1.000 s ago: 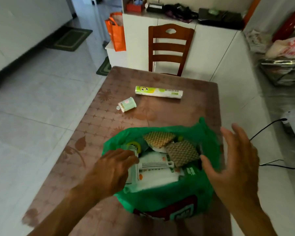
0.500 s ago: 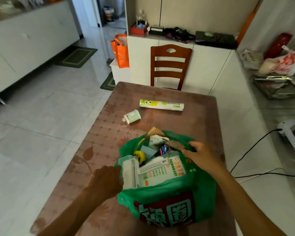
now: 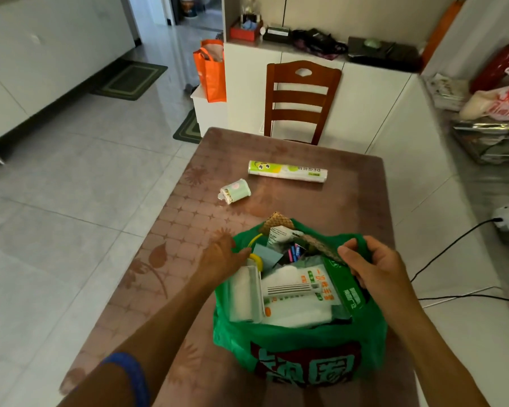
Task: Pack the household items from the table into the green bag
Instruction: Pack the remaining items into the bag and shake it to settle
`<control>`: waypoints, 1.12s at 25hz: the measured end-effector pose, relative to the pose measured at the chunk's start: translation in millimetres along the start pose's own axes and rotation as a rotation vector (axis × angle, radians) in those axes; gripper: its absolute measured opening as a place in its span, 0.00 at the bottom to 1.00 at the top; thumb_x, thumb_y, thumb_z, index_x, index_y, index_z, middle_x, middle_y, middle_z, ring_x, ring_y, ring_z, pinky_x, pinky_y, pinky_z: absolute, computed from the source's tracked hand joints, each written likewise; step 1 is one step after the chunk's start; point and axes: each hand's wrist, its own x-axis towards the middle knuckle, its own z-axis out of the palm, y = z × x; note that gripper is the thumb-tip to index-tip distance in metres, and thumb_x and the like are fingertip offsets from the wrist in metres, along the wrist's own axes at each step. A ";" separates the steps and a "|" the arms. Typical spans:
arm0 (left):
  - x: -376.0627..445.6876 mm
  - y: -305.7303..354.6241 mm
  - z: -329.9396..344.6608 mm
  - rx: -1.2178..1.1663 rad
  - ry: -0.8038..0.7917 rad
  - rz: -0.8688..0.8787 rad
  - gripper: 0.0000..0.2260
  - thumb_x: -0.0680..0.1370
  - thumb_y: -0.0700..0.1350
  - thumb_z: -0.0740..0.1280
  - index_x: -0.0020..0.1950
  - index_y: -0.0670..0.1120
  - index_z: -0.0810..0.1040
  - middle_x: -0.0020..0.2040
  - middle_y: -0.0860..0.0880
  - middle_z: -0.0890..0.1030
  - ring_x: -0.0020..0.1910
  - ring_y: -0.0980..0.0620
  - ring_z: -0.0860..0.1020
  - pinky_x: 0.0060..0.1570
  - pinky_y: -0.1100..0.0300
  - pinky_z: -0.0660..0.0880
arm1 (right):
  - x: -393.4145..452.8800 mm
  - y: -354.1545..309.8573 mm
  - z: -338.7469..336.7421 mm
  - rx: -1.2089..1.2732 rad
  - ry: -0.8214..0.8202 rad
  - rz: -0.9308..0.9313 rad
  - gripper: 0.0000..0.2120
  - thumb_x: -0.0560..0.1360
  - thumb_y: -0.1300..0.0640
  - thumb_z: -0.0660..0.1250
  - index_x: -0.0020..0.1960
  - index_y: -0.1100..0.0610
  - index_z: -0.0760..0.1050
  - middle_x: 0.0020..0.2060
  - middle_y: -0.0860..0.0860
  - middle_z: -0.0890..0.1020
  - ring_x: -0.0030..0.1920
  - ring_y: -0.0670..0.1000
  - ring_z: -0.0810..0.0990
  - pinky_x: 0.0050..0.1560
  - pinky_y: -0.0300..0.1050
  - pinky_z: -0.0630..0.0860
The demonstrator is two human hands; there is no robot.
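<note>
The green bag stands open on the near part of the brown table, full of several packs, among them a white flat pack and brown waffle-pattern cloths. My left hand grips the bag's left rim. My right hand is closed on the bag's right rim. Farther out on the table lie a long white-and-green roll and a small mint-green container on its side.
A wooden chair stands at the table's far end before a white cabinet. An orange bag sits on a low white stand at the left. A black cable runs over the floor at the right.
Both hands moved up along the bag: the left from its near-left side to the far-left rim, the right took hold of the right rim. The view tilted up slightly.
</note>
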 end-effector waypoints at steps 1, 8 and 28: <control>8.4 0.4 4.3 -0.022 -0.077 -0.090 0.24 0.71 0.61 0.67 0.59 0.47 0.70 0.51 0.47 0.75 0.45 0.50 0.74 0.38 0.58 0.69 | -1.7 1.2 1.9 0.008 -0.009 0.010 0.06 0.75 0.64 0.68 0.48 0.67 0.74 0.28 0.50 0.77 0.23 0.41 0.76 0.23 0.33 0.72; 18.7 -4.4 4.5 -0.105 -0.350 -0.119 0.17 0.72 0.50 0.71 0.56 0.42 0.75 0.50 0.43 0.79 0.40 0.49 0.75 0.39 0.56 0.76 | -1.0 5.9 -1.2 -0.016 -0.025 0.029 0.08 0.74 0.65 0.70 0.50 0.65 0.72 0.35 0.56 0.77 0.27 0.42 0.80 0.26 0.36 0.76; 0.2 -7.0 -2.3 -0.343 0.250 -0.118 0.10 0.78 0.44 0.60 0.38 0.44 0.76 0.33 0.45 0.77 0.30 0.49 0.75 0.28 0.58 0.73 | 23.5 73.3 12.2 -1.089 -0.491 -0.237 0.20 0.74 0.45 0.68 0.64 0.49 0.75 0.59 0.47 0.80 0.56 0.49 0.77 0.52 0.42 0.74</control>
